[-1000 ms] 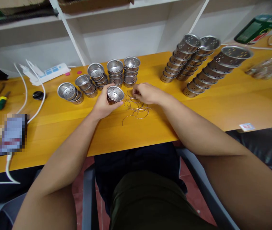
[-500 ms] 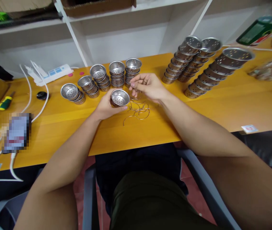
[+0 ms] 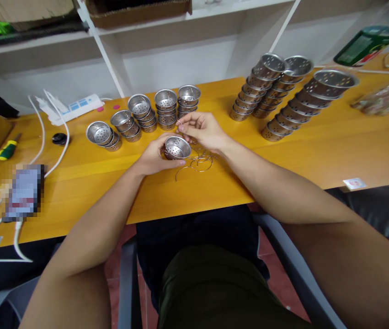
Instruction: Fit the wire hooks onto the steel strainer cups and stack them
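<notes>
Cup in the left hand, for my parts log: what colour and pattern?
The cup is silver and perforated, shown best in the head view.

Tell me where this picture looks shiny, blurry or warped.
All in the head view: pale glare on the metal cup in the left hand; smeared detail in the glossy heap at far right; tall cup stacks leaning outward, probably lens stretch; mosaic blocks over the phone.

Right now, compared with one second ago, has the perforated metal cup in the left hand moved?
Yes. Judged against the white power strip, the perforated metal cup has shifted rightward and slightly downward in the view.
</notes>
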`<action>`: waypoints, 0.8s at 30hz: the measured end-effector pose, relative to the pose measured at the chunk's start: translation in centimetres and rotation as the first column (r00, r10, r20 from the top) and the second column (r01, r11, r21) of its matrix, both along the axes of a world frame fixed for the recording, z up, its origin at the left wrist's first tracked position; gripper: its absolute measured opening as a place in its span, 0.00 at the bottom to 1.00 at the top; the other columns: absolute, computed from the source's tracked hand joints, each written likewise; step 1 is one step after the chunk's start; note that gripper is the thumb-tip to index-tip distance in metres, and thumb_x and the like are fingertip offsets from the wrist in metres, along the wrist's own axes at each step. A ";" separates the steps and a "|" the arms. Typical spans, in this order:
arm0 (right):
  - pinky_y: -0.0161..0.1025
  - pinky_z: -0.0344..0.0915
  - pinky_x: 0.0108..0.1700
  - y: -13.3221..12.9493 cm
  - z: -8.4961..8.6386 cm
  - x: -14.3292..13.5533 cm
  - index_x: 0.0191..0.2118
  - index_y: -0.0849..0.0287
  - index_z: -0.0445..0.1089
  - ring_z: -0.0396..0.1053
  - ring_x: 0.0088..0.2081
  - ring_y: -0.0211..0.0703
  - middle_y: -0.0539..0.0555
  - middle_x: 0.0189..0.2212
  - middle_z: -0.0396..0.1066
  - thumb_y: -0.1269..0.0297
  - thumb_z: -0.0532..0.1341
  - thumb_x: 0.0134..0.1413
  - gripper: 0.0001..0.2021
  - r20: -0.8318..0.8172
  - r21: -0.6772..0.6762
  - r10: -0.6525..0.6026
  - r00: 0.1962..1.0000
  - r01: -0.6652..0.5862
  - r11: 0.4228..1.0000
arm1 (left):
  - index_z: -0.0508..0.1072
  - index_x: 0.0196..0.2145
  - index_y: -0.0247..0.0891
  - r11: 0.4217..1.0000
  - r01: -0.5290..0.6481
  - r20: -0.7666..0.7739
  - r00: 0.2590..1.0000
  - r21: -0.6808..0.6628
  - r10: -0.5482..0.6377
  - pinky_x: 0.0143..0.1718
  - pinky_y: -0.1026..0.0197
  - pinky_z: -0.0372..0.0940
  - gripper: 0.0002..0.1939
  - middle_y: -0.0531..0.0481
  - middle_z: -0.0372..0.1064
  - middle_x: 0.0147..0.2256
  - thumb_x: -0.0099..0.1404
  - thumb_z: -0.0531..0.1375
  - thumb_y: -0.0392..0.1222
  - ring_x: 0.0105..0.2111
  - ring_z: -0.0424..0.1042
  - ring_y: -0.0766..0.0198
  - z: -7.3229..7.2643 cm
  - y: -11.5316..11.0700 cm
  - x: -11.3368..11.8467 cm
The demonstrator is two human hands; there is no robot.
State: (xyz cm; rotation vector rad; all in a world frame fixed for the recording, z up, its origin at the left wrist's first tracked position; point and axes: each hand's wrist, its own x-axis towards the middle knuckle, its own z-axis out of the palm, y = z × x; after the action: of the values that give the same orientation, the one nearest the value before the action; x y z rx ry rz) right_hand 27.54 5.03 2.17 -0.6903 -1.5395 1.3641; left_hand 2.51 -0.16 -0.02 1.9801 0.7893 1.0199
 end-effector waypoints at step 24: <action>0.46 0.71 0.38 -1.6 1.1 0.9 0.46 0.49 0.87 0.67 0.35 0.49 0.53 0.34 0.77 0.34 0.79 0.75 0.22 0.255 0.340 -0.211 0.944 0.117 0.933 | 0.73 0.71 0.48 0.975 -0.222 0.067 0.973 -0.002 0.221 0.68 0.39 0.85 0.58 0.37 0.85 0.66 0.60 0.85 0.85 0.64 0.89 0.41 -1.5 1.3 -0.9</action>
State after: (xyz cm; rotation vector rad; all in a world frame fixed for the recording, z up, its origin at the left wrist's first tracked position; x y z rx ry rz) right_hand 28.47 3.39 3.27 -0.8175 -1.8361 0.8844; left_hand 1.62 1.17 -1.54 1.8814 0.9878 1.2119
